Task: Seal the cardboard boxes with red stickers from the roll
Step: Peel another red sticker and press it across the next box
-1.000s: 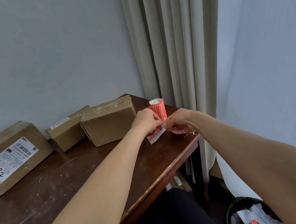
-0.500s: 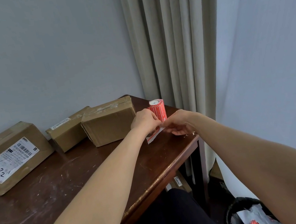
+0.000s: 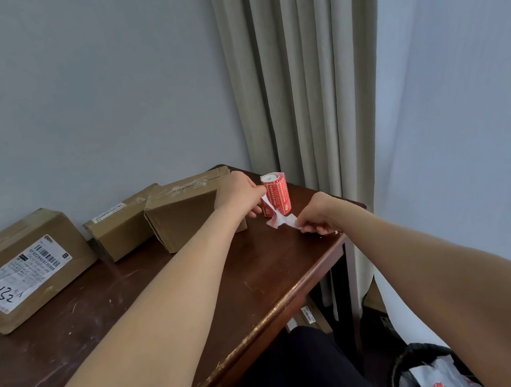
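A red sticker roll (image 3: 277, 195) stands upright near the table's far right corner. My left hand (image 3: 241, 195) pinches a sticker strip (image 3: 267, 204) peeling up from the roll's loose end. My right hand (image 3: 318, 215) pinches the white backing paper (image 3: 285, 221) lying on the table just in front of the roll. Three cardboard boxes sit along the wall: a large one with a shipping label (image 3: 23, 267) at the left, a small one (image 3: 120, 228) in the middle, and one (image 3: 184, 217) right behind my left wrist.
The dark wooden table (image 3: 132, 311) ends close to the right of my right hand. Beige curtains (image 3: 302, 70) hang behind the roll. A black waste bin (image 3: 430, 372) with paper scraps stands on the floor at lower right. Another box (image 3: 310, 316) lies under the table.
My hands have drawn apart: the left lifted up and back with the sticker, the right pulled the backing paper to the right. The strip now stretches between them.
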The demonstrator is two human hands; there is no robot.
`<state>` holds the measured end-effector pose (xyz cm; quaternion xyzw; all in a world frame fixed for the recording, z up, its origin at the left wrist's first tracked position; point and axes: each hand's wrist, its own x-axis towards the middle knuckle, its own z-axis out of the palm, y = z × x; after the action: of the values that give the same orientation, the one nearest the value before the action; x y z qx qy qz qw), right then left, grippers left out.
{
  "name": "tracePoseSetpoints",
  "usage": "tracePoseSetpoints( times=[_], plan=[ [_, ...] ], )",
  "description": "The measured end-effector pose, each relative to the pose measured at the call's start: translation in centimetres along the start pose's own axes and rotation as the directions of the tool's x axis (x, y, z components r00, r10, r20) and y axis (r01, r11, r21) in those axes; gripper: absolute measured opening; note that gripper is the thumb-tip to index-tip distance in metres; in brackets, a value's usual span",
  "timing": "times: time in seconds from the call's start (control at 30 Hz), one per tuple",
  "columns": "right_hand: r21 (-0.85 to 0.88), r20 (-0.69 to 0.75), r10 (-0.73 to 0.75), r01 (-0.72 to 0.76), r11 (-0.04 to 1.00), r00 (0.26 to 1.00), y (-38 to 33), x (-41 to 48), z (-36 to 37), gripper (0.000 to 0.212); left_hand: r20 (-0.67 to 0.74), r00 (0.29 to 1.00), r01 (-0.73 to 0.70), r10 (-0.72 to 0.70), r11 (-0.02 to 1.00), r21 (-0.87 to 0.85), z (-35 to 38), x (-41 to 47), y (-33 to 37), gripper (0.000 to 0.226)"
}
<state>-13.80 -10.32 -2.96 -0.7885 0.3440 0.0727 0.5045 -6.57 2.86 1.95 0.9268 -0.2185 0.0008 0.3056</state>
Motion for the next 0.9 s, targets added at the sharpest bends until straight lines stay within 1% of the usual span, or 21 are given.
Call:
tracePoseSetpoints(
  times=[0.13, 0.23, 0.3, 0.43, 0.53, 0.6, 0.63, 0.7, 0.73, 0.83, 0.9],
  plan=[
    [-0.059, -0.043, 0.0, -0.003, 0.998, 0.999, -0.1, 0.0, 0.0, 0.011, -0.053, 0.999, -0.013, 0.011, 0.999, -0.036, -2.0, 0.4, 0.2, 0.012],
    [-0.072, -0.076, -0.01, 0.005, 0.997, 0.997, 0.0, 0.5, 0.1, 0.008, -0.095, 0.995, -0.015, 0.007, 0.996, -0.085, -3.2, 0.6, 0.4, 0.011],
    [-0.087, -0.105, -0.033, 0.024, 0.996, 0.994, 0.0, 0.7, 0.1, 0.009, -0.127, 0.992, -0.034, 0.021, 0.994, -0.099, -4.0, 0.7, 0.5, 0.01],
    [-0.191, -0.179, -0.144, 0.109, 0.976, 0.973, -0.3, 0.1, -0.1, 0.026, -0.155, 0.986, -0.081, 0.062, 0.99, -0.117, -5.1, 1.0, 0.6, 0.007],
    [-0.176, -0.201, -0.196, 0.162, 0.971, 0.96, -0.6, -0.4, -0.4, 0.037, -0.17, 0.982, -0.11, 0.084, 0.982, -0.152, -5.5, 0.8, 0.7, 0.006],
    [-0.116, -0.228, -0.268, 0.247, 0.962, 0.936, -1.2, -0.7, -0.7, 0.037, -0.185, 0.976, -0.149, 0.117, 0.973, -0.175, -5.8, 0.6, 0.8, 0.006],
    [-0.06, -0.235, -0.305, 0.299, 0.952, 0.923, -1.6, -1.1, -0.9, 0.036, -0.193, 0.97, -0.18, 0.145, 0.967, -0.179, -5.9, 0.5, 0.9, 0.006],
    [0.114, -0.231, -0.344, 0.377, 0.919, 0.91, -2.8, -1.8, -1.1, 0.036, -0.213, 0.953, -0.253, 0.216, 0.953, -0.166, -6.2, 0.3, 1.0, 0.005],
    [0.214, -0.217, -0.347, 0.391, 0.895, 0.913, -3.4, -2.2, -1.2, 0.036, -0.225, 0.94, -0.291, 0.255, 0.945, -0.147, -6.3, 0.1, 1.1, 0.006],
    [0.476, -0.108, -0.318, 0.33, 0.816, 0.942, -5.2, -3.3, -1.5, 0.03, -0.258, 0.896, -0.395, 0.363, 0.914, -0.087, -6.7, -0.1, 1.2, 0.01],
    [0.558, -0.039, -0.31, 0.278, 0.782, 0.95, -6.2, -3.9, -1.6, 0.03, -0.287, 0.866, -0.439, 0.409, 0.898, -0.046, -6.9, -0.1, 1.0, 0.011]
  ],
)
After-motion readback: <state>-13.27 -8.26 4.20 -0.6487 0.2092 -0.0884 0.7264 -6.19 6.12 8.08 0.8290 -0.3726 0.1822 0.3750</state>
